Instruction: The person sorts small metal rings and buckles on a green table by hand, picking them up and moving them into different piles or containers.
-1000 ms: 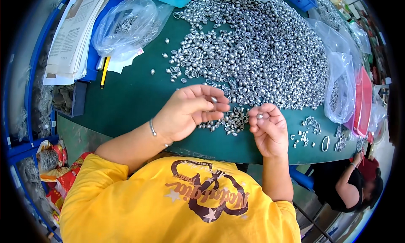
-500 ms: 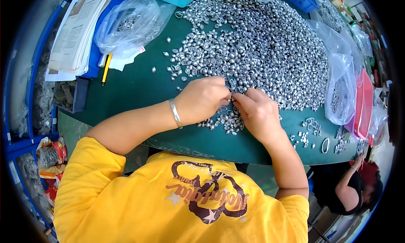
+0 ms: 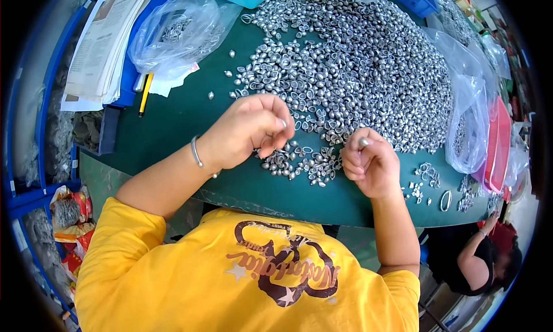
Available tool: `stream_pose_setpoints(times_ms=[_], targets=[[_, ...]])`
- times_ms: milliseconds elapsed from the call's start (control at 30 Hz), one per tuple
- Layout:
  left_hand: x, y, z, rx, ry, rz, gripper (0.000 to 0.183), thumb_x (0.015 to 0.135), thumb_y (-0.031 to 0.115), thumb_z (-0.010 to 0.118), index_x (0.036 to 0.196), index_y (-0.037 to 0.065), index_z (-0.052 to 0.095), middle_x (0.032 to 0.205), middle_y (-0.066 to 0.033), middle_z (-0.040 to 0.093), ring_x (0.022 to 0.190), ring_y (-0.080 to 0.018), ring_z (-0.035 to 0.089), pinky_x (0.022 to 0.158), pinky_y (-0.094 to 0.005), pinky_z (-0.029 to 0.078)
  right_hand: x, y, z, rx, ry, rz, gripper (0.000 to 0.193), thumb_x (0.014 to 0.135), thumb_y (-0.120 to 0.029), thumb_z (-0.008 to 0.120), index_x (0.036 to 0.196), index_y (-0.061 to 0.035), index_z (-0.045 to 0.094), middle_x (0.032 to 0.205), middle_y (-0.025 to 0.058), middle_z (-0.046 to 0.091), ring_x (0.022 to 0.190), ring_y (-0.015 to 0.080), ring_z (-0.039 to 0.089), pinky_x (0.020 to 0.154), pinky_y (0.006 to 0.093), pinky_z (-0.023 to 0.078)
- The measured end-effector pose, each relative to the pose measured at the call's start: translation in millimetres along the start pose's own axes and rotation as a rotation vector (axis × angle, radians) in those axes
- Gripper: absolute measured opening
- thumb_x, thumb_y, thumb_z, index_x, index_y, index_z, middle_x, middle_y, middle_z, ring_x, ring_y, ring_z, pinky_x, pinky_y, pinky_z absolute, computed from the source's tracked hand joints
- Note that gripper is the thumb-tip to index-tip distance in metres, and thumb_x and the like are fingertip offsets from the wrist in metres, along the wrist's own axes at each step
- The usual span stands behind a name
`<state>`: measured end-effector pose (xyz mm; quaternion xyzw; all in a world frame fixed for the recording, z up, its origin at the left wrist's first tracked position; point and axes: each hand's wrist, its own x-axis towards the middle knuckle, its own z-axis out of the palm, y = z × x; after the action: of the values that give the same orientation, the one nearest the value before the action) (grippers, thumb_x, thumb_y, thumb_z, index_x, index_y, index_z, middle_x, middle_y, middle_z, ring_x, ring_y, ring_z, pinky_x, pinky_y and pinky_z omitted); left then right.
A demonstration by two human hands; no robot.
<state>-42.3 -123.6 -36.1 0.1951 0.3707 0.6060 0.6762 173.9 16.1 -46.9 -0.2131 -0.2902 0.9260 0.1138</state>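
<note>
Shirt (image 3: 207, 286): bright yellow, loose
Sleeves (image 3: 129, 231): short, same yellow
Chest print (image 3: 268, 282): dark brown looping outline, coppery curved lettering (image 3: 262, 265)
Stars (image 3: 237, 271): pale, five-pointed
Bangle (image 3: 196, 152): narrow, silvery, shiny, on the left wrist
Left hand (image 3: 253, 126): bare
Right hand (image 3: 371, 164): bare

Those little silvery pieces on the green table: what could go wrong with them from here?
The silvery piece pinched in the right hand might slip and drop among similar ones. The small cluster lies close to the large pile, so the two could get mixed.
</note>
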Motion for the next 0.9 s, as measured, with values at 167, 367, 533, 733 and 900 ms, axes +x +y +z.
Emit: stream_pose_setpoints(times_ms=[167, 367, 533, 733, 900], targets=[[11, -3, 8, 1.173, 0.22, 0.354, 0.008, 0.074, 0.002, 0.062, 0.081, 0.004, 0.061, 0.069, 0.0006, 0.051, 0.057, -0.0078, 0.048, 0.052, -0.021, 0.039, 11, -11, 16, -0.535, 0.149, -0.163, 0.014, 0.08, -0.005, 0.052, 0.088, 0.0038, 0.06, 0.074, 0.0084, 0.059, 0.052, 0.0122, 0.05, 0.041, 0.0202, 0.036], [26, -28, 3, 1.579, 0.181, 0.65, 0.009, 0.07, 0.003, 0.064, 0.079, 0.005, 0.062, 0.073, -0.0092, 0.051, 0.069, -0.027, 0.055, 0.06, -0.0342, 0.046, 34, 16, 38, -1.889, 0.187, -0.625, 0.009, 0.073, -0.012, 0.064, 0.079, -0.0065, 0.06, 0.069, 0.0096, 0.052, 0.06, 0.0306, 0.057, 0.053, 0.0389, 0.047], [24, -23, 1, 1.521, 0.19, 0.623, 0.007, 0.071, 0.004, 0.064, 0.077, 0.005, 0.062, 0.073, -0.0086, 0.051, 0.068, -0.0268, 0.055, 0.059, -0.0337, 0.046, 34, 21, 36, -1.852, 0.184, -0.705, 0.007, 0.076, -0.011, 0.062, 0.078, -0.0051, 0.06, 0.065, 0.006, 0.053, 0.055, 0.0239, 0.055, 0.048, 0.034, 0.045], [25, -24, 5, 1.556, 0.162, 0.643, 0.009, 0.07, 0.006, 0.066, 0.078, 0.005, 0.062, 0.072, -0.0079, 0.051, 0.067, -0.0257, 0.055, 0.058, -0.0332, 0.046, 25, -4, 31, -0.42, 0.145, 0.005, 0.01, 0.083, -0.008, 0.058, 0.083, 0.0015, 0.06, 0.058, -0.0039, 0.047, 0.045, 0.0025, 0.036, 0.038, 0.0181, 0.025], [28, -27, 9, 1.59, 0.218, 0.69, 0.01, 0.07, 0.008, 0.069, 0.076, 0.005, 0.062, 0.069, -0.0065, 0.05, 0.06, -0.0216, 0.054, 0.054, -0.0298, 0.044, 27, -7, 16, 0.028, -0.084, 0.106, 0.014, 0.084, -0.009, 0.051, 0.084, 0.0044, 0.056, 0.056, -0.0016, 0.039, 0.043, 0.0052, 0.03, 0.038, 0.0186, 0.021]])
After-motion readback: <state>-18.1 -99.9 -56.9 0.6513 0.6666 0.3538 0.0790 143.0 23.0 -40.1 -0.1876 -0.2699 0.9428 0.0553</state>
